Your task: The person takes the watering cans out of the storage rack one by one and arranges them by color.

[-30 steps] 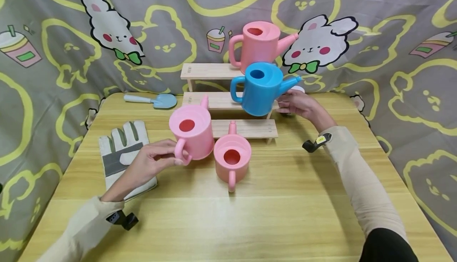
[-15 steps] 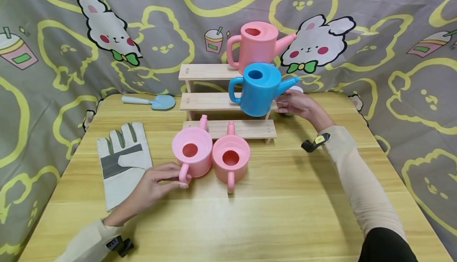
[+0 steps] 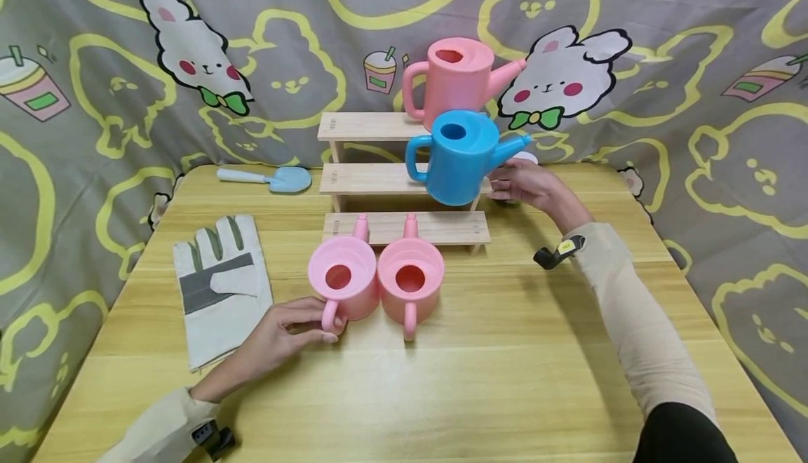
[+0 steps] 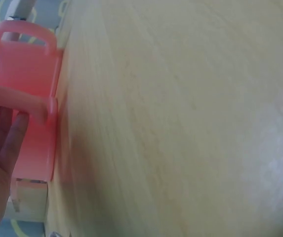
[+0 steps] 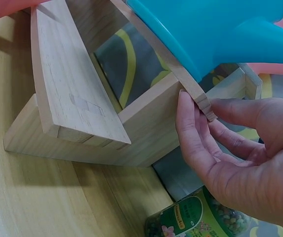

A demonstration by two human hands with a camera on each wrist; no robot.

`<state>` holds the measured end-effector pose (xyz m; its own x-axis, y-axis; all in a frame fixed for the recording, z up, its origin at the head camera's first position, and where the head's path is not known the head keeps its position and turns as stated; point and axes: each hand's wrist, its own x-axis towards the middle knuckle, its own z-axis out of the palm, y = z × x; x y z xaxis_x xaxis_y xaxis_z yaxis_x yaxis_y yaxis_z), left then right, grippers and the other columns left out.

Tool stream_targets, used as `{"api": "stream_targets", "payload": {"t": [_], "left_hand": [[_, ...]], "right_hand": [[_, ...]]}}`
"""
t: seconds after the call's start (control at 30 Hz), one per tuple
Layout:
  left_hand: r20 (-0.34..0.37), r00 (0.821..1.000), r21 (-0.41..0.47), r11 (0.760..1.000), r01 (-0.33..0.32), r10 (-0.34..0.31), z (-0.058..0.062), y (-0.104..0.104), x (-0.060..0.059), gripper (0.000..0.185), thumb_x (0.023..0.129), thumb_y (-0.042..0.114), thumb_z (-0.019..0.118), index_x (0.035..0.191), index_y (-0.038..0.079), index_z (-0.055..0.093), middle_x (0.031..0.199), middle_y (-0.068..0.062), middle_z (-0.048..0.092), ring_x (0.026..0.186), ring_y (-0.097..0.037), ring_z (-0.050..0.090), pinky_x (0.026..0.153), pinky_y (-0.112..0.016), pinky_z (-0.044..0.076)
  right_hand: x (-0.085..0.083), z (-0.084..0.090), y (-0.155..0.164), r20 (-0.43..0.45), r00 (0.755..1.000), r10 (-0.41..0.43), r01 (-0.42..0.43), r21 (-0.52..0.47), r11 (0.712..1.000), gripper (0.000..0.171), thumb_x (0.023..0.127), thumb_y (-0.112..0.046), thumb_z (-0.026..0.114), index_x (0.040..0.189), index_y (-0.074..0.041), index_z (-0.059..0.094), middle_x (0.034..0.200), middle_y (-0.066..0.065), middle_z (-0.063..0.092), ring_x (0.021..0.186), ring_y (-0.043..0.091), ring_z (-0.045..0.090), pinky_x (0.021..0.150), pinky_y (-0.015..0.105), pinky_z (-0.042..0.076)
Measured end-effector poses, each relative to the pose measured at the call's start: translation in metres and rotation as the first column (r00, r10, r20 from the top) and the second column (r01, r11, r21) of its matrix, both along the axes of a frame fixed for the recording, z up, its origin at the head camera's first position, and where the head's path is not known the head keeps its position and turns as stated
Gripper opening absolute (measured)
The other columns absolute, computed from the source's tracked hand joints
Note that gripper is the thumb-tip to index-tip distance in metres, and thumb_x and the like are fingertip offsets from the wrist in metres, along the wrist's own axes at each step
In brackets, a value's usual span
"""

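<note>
The left pink watering can (image 3: 344,282) stands on the table (image 3: 492,379) in front of the lowest step of the wooden stepped shelf (image 3: 435,226), its side touching a second small pink watering can (image 3: 410,282) to its right; both point their spouts at the shelf and their handles toward the near edge. The person's left hand (image 3: 287,326) pinches the first can's handle between thumb and curled fingers (image 4: 10,143), as the left wrist view shows close up.

The right hand (image 3: 527,184) rests at the right end of the shelf's middle step, fingers nearly straight and lying together, thumb (image 5: 188,126) and fingertips touching the end of the board. On that middle step, just beside the hand, stands a blue watering can (image 3: 457,158) with its spout to the right. A larger pink watering can (image 3: 454,77) stands on the top step. In the right wrist view a small jar with a green label (image 5: 200,219) lies below the hand.

Toward the table's left edge lies a grey-and-white work glove (image 3: 221,284), palm up. Near the far left corner lies a light blue toy trowel (image 3: 271,179).
</note>
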<state>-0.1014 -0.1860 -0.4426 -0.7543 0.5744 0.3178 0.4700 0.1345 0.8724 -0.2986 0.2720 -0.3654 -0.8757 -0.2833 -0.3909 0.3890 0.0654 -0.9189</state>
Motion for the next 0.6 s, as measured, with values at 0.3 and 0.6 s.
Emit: {"api": "stream_targets", "payload": {"t": [0.3,0.6], "left_hand": [[0.021,1.000,-0.037,0.999,0.018,-0.018,0.0029,0.0013,-0.0018,0.024,0.082,0.004,0.076,0.106,0.003,0.073,0.103,-0.009,0.074,0.102,-0.011,0.065,0.093,-0.019,0.056],[0.112,0.994,-0.104,0.995,0.005,0.007,0.0079,0.0004,-0.0002,0.026,0.080,0.015,0.080,0.105,0.009,0.073,0.104,-0.004,0.073,0.095,-0.009,0.069,0.083,-0.028,0.062]], "right_hand": [[0.0012,0.0003,0.0021,0.007,1.000,0.008,-0.007,-0.030,1.000,0.020,0.102,-0.005,0.046,0.116,-0.014,0.056,0.099,-0.001,0.063,0.088,0.014,0.064,0.086,0.032,0.062],[0.0014,-0.0001,0.0025,0.020,1.000,-0.019,0.020,-0.046,0.999,0.022,0.103,-0.005,0.046,0.118,-0.015,0.057,0.100,0.000,0.064,0.091,0.016,0.063,0.084,0.032,0.063]]}}
